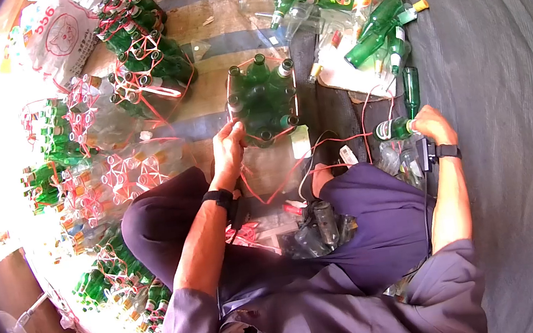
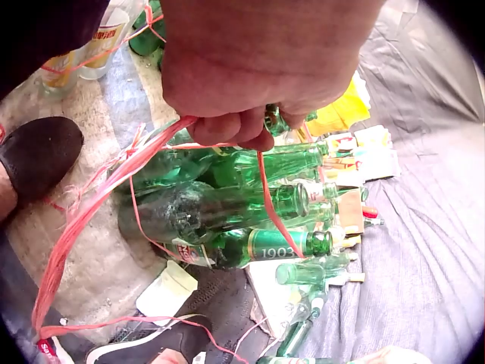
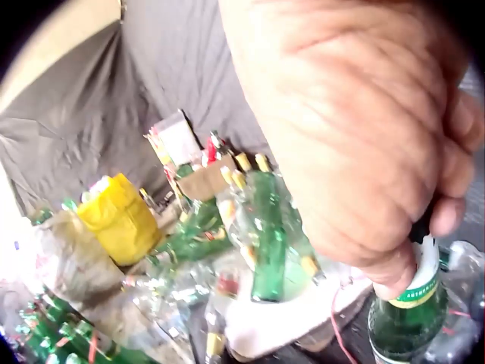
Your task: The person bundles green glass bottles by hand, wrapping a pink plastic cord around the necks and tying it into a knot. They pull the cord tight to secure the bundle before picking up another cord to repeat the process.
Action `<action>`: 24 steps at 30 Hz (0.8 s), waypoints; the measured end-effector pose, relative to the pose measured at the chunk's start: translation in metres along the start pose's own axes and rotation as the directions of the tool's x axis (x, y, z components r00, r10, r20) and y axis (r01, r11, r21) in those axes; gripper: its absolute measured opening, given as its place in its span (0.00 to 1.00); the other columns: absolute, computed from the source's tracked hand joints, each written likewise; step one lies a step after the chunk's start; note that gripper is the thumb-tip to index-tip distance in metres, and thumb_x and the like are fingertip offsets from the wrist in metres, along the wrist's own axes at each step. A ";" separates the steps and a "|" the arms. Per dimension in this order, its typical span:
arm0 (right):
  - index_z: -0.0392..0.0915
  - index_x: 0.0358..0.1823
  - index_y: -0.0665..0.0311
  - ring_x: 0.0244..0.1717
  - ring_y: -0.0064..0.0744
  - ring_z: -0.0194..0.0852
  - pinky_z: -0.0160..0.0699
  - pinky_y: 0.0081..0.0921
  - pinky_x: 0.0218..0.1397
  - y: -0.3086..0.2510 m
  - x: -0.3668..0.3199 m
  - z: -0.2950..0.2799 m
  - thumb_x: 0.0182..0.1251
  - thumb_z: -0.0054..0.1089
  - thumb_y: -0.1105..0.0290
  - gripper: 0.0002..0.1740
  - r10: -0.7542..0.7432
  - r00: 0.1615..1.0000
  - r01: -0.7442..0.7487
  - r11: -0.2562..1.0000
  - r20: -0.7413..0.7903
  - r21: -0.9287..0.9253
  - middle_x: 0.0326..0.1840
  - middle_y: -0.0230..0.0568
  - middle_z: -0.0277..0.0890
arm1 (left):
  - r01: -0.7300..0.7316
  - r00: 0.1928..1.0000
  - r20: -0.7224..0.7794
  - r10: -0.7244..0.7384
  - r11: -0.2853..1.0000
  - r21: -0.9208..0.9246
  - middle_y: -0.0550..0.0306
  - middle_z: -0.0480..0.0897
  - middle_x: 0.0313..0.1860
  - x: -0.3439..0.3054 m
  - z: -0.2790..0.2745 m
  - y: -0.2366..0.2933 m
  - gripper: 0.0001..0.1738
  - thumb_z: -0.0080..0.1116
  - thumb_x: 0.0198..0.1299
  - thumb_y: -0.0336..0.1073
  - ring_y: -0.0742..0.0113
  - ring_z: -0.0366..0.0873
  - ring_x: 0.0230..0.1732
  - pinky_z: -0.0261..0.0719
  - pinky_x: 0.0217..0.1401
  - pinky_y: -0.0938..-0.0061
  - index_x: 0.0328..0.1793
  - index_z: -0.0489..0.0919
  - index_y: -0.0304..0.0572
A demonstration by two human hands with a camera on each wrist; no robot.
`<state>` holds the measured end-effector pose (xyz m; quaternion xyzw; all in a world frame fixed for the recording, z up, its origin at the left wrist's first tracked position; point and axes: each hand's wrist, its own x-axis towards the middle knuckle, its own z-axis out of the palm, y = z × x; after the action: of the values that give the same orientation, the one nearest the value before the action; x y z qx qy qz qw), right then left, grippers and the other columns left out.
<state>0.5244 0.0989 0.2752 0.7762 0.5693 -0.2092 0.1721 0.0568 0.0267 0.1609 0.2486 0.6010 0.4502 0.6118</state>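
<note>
A bundle of upright green bottles (image 1: 262,102), ringed with pink twine, stands in front of the person. At its near left corner, the left hand (image 1: 228,150) pinches the twine; in the left wrist view this hand (image 2: 265,68) has its fingers curled round the pink twine (image 2: 83,201) over the bottle necks. Off to the right, the right hand (image 1: 435,126) grips a green bottle (image 1: 396,128) by its neck end, the bottle lying with its base leftward. The right wrist view shows that hand (image 3: 356,144) on the labelled neck of the bottle (image 3: 409,326).
Loose bottles (image 1: 382,18) lie in a heap at the upper right, beside dark fabric (image 1: 497,97). Tied bottle bundles (image 1: 146,53) and a white sack (image 1: 60,39) stand to the left. A yellow bag (image 3: 121,220) is farther off. Loose twine (image 1: 268,201) crosses near the legs.
</note>
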 end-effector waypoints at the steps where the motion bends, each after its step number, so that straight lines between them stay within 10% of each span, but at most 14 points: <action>1: 0.82 0.30 0.73 0.31 0.49 0.81 0.75 0.42 0.35 -0.008 -0.008 -0.015 0.49 0.66 0.62 0.17 -0.015 1.000 0.015 1.000 -0.003 0.003 0.27 0.58 0.79 | -0.018 1.000 0.000 0.018 1.000 0.022 0.70 0.68 0.21 0.001 0.000 -0.001 0.13 0.53 0.69 0.45 0.85 0.56 0.15 0.49 0.15 0.85 0.48 0.78 0.43; 4: 0.78 0.30 0.76 0.24 0.41 0.74 0.70 0.41 0.31 -0.009 -0.015 -0.036 0.54 0.64 0.62 0.18 -0.158 0.987 0.160 0.984 -0.028 0.081 0.22 0.58 0.72 | -0.094 0.995 -0.002 0.095 0.994 0.059 0.70 0.68 0.20 0.003 -0.002 -0.005 0.13 0.52 0.69 0.45 0.84 0.55 0.14 0.49 0.14 0.84 0.39 0.77 0.45; 13: 0.82 0.35 0.76 0.19 0.13 0.56 0.51 0.22 0.21 -0.108 -0.116 -0.109 0.59 0.58 0.66 0.15 -0.194 0.914 0.332 0.861 -0.356 0.385 0.17 0.23 0.62 | -0.143 0.990 0.003 0.143 0.989 0.037 0.70 0.69 0.20 0.009 -0.006 -0.016 0.18 0.53 0.69 0.43 0.84 0.56 0.13 0.49 0.15 0.83 0.55 0.78 0.36; 16: 0.82 0.39 0.76 0.26 0.18 0.65 0.66 0.26 0.29 -0.132 -0.133 -0.119 0.59 0.61 0.64 0.19 -0.236 0.896 0.382 0.841 -0.376 0.384 0.18 0.31 0.68 | -0.128 0.992 -0.010 0.129 0.990 0.056 0.67 0.70 0.21 0.006 -0.006 -0.010 0.21 0.52 0.67 0.44 0.79 0.61 0.19 0.57 0.22 0.79 0.54 0.78 0.32; 24: 0.82 0.41 0.76 0.27 0.15 0.66 0.68 0.22 0.29 -0.187 -0.147 -0.114 0.62 0.58 0.70 0.14 -0.502 0.805 0.592 0.660 -0.316 0.463 0.24 0.28 0.75 | -0.170 0.985 0.014 0.169 0.980 0.105 0.64 0.72 0.21 0.009 -0.010 -0.014 0.22 0.51 0.66 0.45 0.74 0.67 0.24 0.66 0.29 0.75 0.52 0.79 0.31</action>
<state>0.3212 0.0916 0.4433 0.5980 0.7055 -0.3396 -0.1714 0.0497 0.0258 0.1428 0.3322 0.5992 0.4676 0.5585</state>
